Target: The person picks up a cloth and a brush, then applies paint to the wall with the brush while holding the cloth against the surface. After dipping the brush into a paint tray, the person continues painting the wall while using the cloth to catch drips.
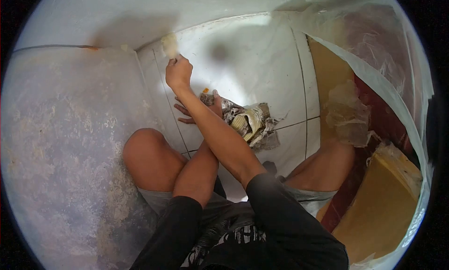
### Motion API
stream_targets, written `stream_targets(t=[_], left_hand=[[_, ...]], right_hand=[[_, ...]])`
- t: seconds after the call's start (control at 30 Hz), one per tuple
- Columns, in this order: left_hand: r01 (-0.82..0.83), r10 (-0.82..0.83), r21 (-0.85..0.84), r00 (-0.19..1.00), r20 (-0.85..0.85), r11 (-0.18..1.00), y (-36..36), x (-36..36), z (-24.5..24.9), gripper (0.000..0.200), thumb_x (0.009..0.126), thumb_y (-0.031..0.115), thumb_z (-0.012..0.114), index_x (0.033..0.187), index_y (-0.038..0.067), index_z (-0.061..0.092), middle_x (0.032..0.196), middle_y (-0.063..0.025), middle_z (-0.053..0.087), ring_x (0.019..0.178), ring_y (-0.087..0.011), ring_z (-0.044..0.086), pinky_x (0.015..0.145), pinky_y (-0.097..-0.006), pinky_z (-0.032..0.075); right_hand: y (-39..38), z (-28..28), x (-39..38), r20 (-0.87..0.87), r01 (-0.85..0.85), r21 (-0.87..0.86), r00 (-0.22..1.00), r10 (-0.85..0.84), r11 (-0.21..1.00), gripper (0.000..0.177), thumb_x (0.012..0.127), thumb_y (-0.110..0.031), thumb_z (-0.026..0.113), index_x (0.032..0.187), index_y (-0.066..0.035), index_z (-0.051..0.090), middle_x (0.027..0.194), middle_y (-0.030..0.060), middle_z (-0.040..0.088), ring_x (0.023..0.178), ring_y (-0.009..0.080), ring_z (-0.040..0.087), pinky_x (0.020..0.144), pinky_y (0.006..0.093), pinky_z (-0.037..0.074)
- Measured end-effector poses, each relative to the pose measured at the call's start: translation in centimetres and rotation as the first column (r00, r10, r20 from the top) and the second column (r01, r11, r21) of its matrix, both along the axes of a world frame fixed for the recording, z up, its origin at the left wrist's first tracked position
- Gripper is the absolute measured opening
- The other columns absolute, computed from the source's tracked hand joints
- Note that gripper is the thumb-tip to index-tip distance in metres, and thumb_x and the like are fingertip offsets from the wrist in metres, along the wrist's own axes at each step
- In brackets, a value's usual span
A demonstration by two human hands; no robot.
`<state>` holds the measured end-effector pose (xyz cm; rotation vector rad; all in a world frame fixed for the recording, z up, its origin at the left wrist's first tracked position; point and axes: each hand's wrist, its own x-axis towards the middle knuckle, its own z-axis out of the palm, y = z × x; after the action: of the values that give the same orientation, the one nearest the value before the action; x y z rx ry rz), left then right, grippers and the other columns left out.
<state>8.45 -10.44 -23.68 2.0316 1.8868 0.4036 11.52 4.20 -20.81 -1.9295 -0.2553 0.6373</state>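
My right hand (pixel 179 74) is raised near the corner, its fingers closed on a small pale yellow flat piece (pixel 170 45). That piece is blurred, and its exact kind does not show. My right forearm crosses over the left one. Below it, my left hand (pixel 208 112) rests palm down with its fingers spread on the tiled floor (pixel 262 69), by a crumpled, dirty rag (pixel 250 122) with yellowish striped and grey parts. The forearm hides some of the left hand. A small orange bit (pixel 206 90) lies beside the thumb.
A patchy grey wall (pixel 70 143) stands close on the left, with a pale wall (pixel 210 8) ahead. On the right, clear plastic sheeting (pixel 374 78) hangs over brown boards (pixel 381 200) and a dark red surface (pixel 379 113). My bent knees flank the work area.
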Motion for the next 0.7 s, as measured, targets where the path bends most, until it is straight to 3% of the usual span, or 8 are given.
stream_targets(t=[0.23, 0.3, 0.43, 0.5, 0.6, 0.63, 0.7], left_hand=[[0.002, -0.003, -0.015, 0.998, -0.059, 1.0, 0.2, 0.2, 0.5, 0.088, 0.072, 0.053, 0.063, 0.141, 0.014, 0.024, 0.142, -0.029, 0.016, 0.132, -0.0457, 0.013, 0.101, -0.0632, 0.013], [0.002, -0.005, -0.026, 0.997, -0.078, 1.0, 0.2, 0.2, 0.5, 0.088, 0.072, 0.052, 0.063, 0.141, 0.014, 0.024, 0.143, -0.029, 0.016, 0.132, -0.0456, 0.012, 0.101, -0.0633, 0.013], [-0.006, -0.001, -0.053, 0.993, -0.12, 0.999, 0.1, 0.0, 0.1, 0.088, 0.072, 0.052, 0.062, 0.141, 0.014, 0.024, 0.143, -0.0289, 0.015, 0.133, -0.0454, 0.012, 0.101, -0.0634, 0.013], [0.011, -0.011, 0.007, 0.998, -0.063, 1.0, 0.3, -0.3, -0.6, 0.087, 0.074, 0.052, 0.061, 0.142, 0.015, 0.022, 0.143, -0.0288, 0.013, 0.133, -0.0456, 0.01, 0.102, -0.0633, 0.011], [-0.003, 0.003, 0.005, 1.0, 0.023, 1.0, 0.1, -0.2, -0.8, 0.086, 0.074, 0.052, 0.061, 0.142, 0.018, 0.021, 0.144, -0.0273, 0.013, 0.133, -0.0447, 0.01, 0.101, -0.0648, 0.009], [-0.004, 0.004, 0.007, 1.0, 0.022, 1.0, 0.0, 0.0, -0.5, 0.086, 0.074, 0.052, 0.061, 0.142, 0.018, 0.021, 0.144, -0.0273, 0.013, 0.133, -0.0447, 0.01, 0.101, -0.0648, 0.009], [-0.057, 0.048, -0.104, 0.995, -0.084, 0.993, -0.2, 0.9, 1.2, 0.087, 0.073, 0.052, 0.061, 0.143, 0.021, 0.019, 0.148, -0.0182, 0.01, 0.136, -0.038, 0.009, 0.103, -0.0637, 0.003]], right_hand=[[3.0, 1.7, 1.7, -0.099, -0.02, -0.147, 0.995, 0.005, 0.989, 0.015, 0.079, -0.006, 0.05, 0.082, 0.005, 0.059, 0.076, 0.0262, 0.061, 0.074, 0.0407, 0.06, 0.068, 0.0439, 0.046], [2.7, 3.4, 1.3, -0.002, 0.003, 0.082, 1.0, -0.002, 0.997, 0.013, 0.08, -0.006, 0.051, 0.079, 0.005, 0.058, 0.075, 0.0253, 0.06, 0.072, 0.0398, 0.06, 0.066, 0.0424, 0.046], [1.1, 7.3, -1.3, 0.034, 0.007, 0.234, 0.999, -0.016, 0.972, 0.013, 0.081, -0.007, 0.052, 0.077, 0.005, 0.055, 0.074, 0.0224, 0.06, 0.069, 0.0353, 0.059, 0.064, 0.0383, 0.045], [0.1, 8.8, -1.8, 0.125, -0.073, 0.42, 0.992, 0.022, 0.904, 0.015, 0.082, -0.008, 0.053, 0.086, 0.006, 0.056, 0.074, 0.0202, 0.058, 0.067, 0.0305, 0.057, 0.063, 0.0344, 0.044], [0.8, 6.4, -1.6, 0.099, 0.007, 0.561, 0.992, -0.075, 0.828, 0.021, 0.083, -0.01, 0.055, 0.096, 0.006, 0.057, 0.077, 0.0192, 0.057, 0.069, 0.0282, 0.056, 0.064, 0.0327, 0.043], [1.1, 4.6, -1.2, 0.098, 0.007, 0.563, 0.992, -0.074, 0.827, 0.021, 0.083, -0.01, 0.055, 0.096, 0.006, 0.057, 0.077, 0.0192, 0.057, 0.069, 0.0282, 0.056, 0.064, 0.0327, 0.043], [1.4, 0.5, -0.6, 0.198, -0.046, 0.445, 0.979, -0.048, 0.894, 0.025, 0.084, -0.01, 0.053, 0.104, 0.004, 0.058, 0.077, 0.0209, 0.059, 0.069, 0.0316, 0.058, 0.065, 0.0352, 0.045]])
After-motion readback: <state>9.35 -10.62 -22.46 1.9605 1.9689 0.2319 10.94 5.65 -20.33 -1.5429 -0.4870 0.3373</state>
